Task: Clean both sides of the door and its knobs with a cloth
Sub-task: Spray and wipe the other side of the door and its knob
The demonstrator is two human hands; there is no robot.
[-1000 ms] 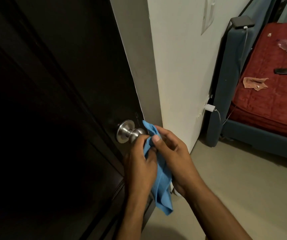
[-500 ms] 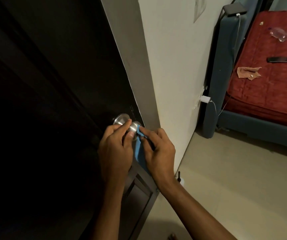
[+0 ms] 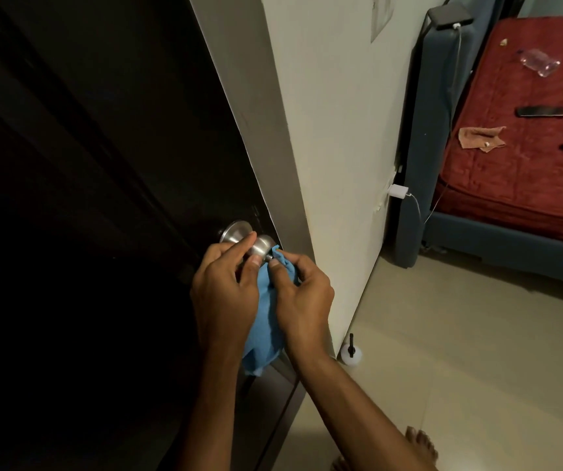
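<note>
A dark wooden door [image 3: 110, 185] fills the left half of the head view, its edge against a white wall. A round silver knob [image 3: 262, 245] sticks out near that edge on a silver rose plate [image 3: 234, 231]. My left hand [image 3: 224, 297] curls its fingers and thumb round the knob's near side. My right hand [image 3: 302, 297] pinches a blue cloth [image 3: 263, 321] and holds its upper corner against the knob's right side. The rest of the cloth hangs down between my two hands.
A white wall [image 3: 334, 137] runs beside the door. A door stopper [image 3: 351, 351] sits on the beige floor at the wall's foot. A bed [image 3: 528, 158] with a red cover, a phone, a bottle and a rag stands at the right. My bare foot [image 3: 421, 450] shows at the bottom.
My left hand left the cloth and closed on the knob. My right hand brought the cloth's corner up against the knob.
</note>
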